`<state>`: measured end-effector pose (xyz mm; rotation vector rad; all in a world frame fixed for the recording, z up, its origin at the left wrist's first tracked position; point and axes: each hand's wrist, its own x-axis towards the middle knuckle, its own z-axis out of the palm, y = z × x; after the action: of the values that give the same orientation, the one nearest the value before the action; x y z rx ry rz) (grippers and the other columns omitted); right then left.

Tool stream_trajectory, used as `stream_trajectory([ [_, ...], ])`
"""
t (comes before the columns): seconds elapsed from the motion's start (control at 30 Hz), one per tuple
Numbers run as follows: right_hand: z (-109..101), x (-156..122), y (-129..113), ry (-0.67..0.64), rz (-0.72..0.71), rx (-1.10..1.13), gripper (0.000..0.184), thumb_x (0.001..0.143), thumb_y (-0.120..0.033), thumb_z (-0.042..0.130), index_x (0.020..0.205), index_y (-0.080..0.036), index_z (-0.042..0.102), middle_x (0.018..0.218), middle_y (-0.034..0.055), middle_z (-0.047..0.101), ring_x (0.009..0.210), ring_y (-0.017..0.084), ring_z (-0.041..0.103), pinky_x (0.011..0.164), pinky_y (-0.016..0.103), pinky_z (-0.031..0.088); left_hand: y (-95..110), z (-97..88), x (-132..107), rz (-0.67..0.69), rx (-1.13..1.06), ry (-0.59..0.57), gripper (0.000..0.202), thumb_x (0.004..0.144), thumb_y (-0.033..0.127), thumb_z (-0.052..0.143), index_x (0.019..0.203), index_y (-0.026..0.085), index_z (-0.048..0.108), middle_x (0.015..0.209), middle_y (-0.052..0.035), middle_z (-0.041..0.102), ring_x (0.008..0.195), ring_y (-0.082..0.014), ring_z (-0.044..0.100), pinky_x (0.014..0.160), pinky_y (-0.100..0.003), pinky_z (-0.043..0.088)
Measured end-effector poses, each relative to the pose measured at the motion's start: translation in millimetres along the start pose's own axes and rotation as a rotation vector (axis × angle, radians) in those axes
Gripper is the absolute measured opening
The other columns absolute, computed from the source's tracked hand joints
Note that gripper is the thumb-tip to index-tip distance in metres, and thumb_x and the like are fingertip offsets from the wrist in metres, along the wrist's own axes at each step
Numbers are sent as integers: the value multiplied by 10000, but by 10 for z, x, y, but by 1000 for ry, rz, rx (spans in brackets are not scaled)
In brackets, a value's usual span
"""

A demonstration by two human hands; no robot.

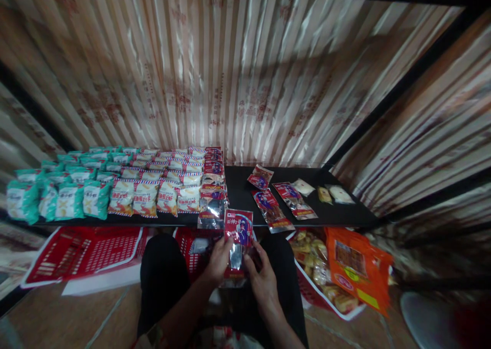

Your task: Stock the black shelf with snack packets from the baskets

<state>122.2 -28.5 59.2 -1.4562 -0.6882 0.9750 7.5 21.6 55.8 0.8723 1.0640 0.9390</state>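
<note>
Left hand (219, 259) and right hand (264, 281) grip a packet (238, 231), seemingly near the shelf edge (332, 221).

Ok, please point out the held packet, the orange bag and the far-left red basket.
Held packet (238, 235), head view: printed front, above clear window.
Orange bag (359, 268), head view: middle of its front.
Far-left red basket (109, 253), head view: its slotted wall.

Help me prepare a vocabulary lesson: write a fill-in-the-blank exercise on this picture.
1. The left hand grips one side of the held packet; the ____ hand is at the other.
2. The teal packets stand toward the ____ end of the black shelf.
3. The large bag at the picture's right is coloured ____.

Missing words: right; left; orange.
</note>
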Motion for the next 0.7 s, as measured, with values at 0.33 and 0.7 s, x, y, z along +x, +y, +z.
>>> stream_trajectory([
  [0.33, 71, 9, -240, -77, 183, 116, 567, 566, -461, 766, 1031, -180, 603, 780, 22, 687, 730, 204, 632, 658, 305, 506, 51, -55, 77, -36, -187, -24, 431, 760, 547, 542, 960, 175, 629, 892, -63, 705, 774, -210, 655, 746, -340, 505],
  [0.7, 134, 102, -304, -112, 139, 88, 432, 580, -520, 741, 867, -213, 637, 734, -8, 673, 645, 175, 592, 587, 270, 482, 177, -19, 122, -39, -16, 21, 359, 736, 500, 598, 911, 187, 594, 779, -7, 654, 715, -145, 610, 670, -255, 471],
])
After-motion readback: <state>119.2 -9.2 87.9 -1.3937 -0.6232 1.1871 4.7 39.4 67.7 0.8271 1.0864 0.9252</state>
